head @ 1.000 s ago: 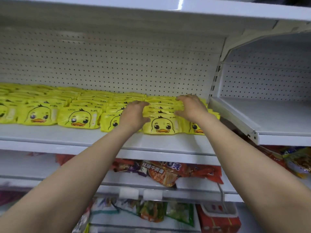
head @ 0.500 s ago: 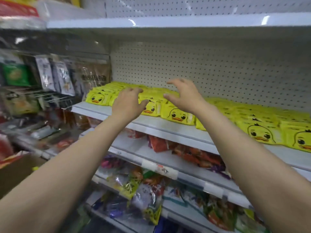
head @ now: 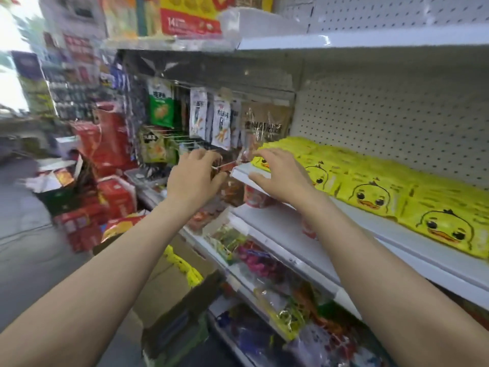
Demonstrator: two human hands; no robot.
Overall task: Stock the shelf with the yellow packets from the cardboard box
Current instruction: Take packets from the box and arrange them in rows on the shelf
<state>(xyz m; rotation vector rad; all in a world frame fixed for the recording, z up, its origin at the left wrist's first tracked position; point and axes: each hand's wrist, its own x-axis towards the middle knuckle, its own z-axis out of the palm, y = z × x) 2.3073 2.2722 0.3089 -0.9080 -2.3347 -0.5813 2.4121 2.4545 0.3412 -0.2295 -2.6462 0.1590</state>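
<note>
From my remote seat, the job looked well advanced: the white metal shelf (head: 277,229) carried rows of flat yellow plastic packets printed with a duck face (head: 370,192), running from its left end off to the right edge of view. I judged only the remainder in the box was left to move. The brown cardboard box (head: 169,282) sat low on the floor to the left of the shelving, flaps open, with a few yellow packets (head: 182,263) showing inside; how many lay beneath I could not tell. My left hand (head: 194,178) hung in the air just left of the shelf's end, fingers loosely curled and apart, holding nothing. My right hand (head: 280,176) hovered over the shelf's left corner, fingers spread and empty, near the leftmost packets.
</note>
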